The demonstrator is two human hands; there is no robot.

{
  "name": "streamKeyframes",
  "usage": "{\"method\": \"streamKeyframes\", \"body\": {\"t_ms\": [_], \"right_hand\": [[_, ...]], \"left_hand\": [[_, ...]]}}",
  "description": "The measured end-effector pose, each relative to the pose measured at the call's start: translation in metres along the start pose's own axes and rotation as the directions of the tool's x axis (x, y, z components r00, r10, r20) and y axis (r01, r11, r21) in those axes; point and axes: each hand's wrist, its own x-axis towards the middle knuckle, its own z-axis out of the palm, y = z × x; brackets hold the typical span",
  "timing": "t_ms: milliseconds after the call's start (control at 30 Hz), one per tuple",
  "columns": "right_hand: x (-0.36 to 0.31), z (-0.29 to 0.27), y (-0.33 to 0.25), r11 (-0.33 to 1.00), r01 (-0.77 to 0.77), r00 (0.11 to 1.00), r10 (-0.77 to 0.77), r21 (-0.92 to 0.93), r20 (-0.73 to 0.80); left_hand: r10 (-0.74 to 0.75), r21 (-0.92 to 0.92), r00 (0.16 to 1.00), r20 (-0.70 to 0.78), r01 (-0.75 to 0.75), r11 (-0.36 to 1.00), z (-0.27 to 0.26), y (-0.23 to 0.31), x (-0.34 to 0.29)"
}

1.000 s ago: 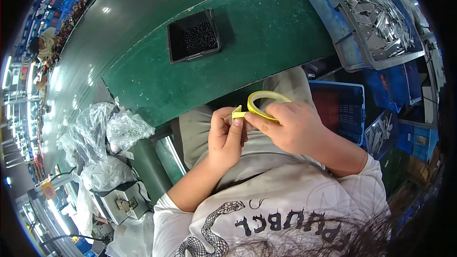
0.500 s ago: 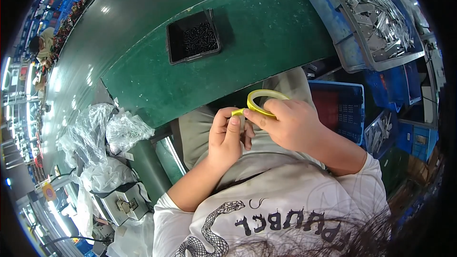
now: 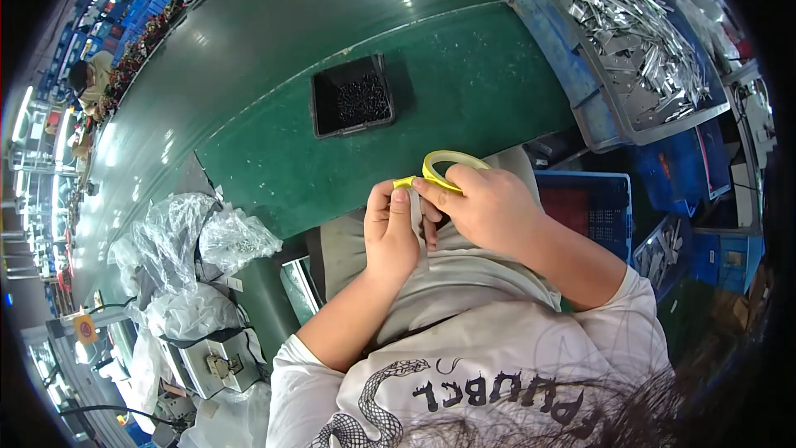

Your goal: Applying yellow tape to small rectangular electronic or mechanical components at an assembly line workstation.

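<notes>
A roll of yellow adhesive tape [image 3: 430, 169] stands on edge in my right hand [image 3: 497, 214], whose fingers are closed on its lower side. From the roll a short yellow tape end [image 3: 404, 182] reaches across to my left hand [image 3: 390, 241]. The thumb and fingers of that hand are closed on this end. A thin pale strip [image 3: 418, 214] hangs between the two hands; what it belongs to is hidden by the fingers. Both hands are close together above my lap, just short of the green table's near edge.
On the green table [image 3: 464, 66] stands a black bin [image 3: 353, 129] of small dark parts. A large blue-grey crate [image 3: 572, 75] of metal strips is at far right. A blue basket [image 3: 623, 199] sits below it. Clear plastic bags [image 3: 170, 241] lie at left.
The view has tilted, so the table and bins sit lower in the picture. My hands hold nearly the same pose, and more of the pale strip shows between them.
</notes>
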Motion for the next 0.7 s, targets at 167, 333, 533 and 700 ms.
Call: {"method": "streamKeyframes", "body": {"t_ms": [167, 333, 533, 700], "right_hand": [[0.006, -0.002, 0.008, 0.996, 0.044, 0.999, -0.044, -0.077, 0.007], [0.008, -0.013, 0.004, 0.991, 0.066, 0.998, -0.063, -0.114, 0.03], [0.009, -0.016, 0.001, 0.992, 0.07, 0.997, -0.066, -0.1, 0.047], [0.008, -0.011, 0.001, 0.995, 0.068, 0.997, -0.066, -0.075, 0.03]], "left_hand": [[-0.025, 0.051, 0.999, -0.024, 0.026, 0.998, -0.004, 0.0, 0.004], [0.055, 0.154, 0.998, -0.024, -0.051, 0.987, -0.008, -0.007, 0.001], [0.039, 0.186, 0.998, -0.045, -0.03, 0.982, -0.012, -0.01, 0.002], [0.049, 0.123, 0.998, -0.042, -0.043, 0.991, -0.006, -0.004, -0.002]]}}
